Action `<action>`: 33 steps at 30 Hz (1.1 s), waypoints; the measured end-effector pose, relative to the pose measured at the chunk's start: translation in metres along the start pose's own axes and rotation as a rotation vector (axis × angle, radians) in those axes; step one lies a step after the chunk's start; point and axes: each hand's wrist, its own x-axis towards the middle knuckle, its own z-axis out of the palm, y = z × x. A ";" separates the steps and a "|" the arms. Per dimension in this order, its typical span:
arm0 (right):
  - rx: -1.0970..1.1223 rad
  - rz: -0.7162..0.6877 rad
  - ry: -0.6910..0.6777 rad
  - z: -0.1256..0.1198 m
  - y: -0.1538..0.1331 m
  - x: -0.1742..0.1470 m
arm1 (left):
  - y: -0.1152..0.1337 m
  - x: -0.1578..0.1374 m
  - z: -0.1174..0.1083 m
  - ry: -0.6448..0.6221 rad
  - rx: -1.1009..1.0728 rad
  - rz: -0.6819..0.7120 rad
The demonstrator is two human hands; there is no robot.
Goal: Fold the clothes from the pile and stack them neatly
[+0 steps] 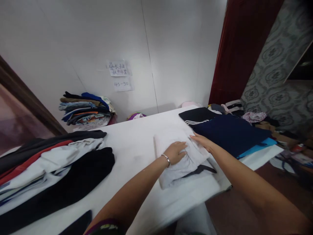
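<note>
Two hands [174, 152] [202, 142]; both touching white garment [181, 167]

Cloth mostly matt; shine on metal and wall.
Folded white garment [195, 153]: thin soft cloth, matt, finely creased. Bracelet [166, 159]: silvery metal, glossy. Tabletop [132, 143]: smooth, pale, low sheen. Navy garment [227, 133]: matt cloth, fairly smooth. Black garment [73, 182]: matt cloth. Wall [176, 49]: smooth panelling, soft sheen. Notes [123, 85]: plain paper, slightly wrinkled.
</note>
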 end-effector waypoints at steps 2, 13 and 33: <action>-0.018 -0.010 -0.049 0.004 -0.006 0.007 | -0.006 0.005 -0.009 0.077 0.043 -0.135; -0.149 0.007 0.076 -0.001 0.036 0.012 | -0.017 0.002 0.023 -0.002 0.243 -0.323; -1.004 -0.227 -0.201 0.048 0.029 0.079 | -0.012 0.011 0.025 -0.074 0.199 -0.357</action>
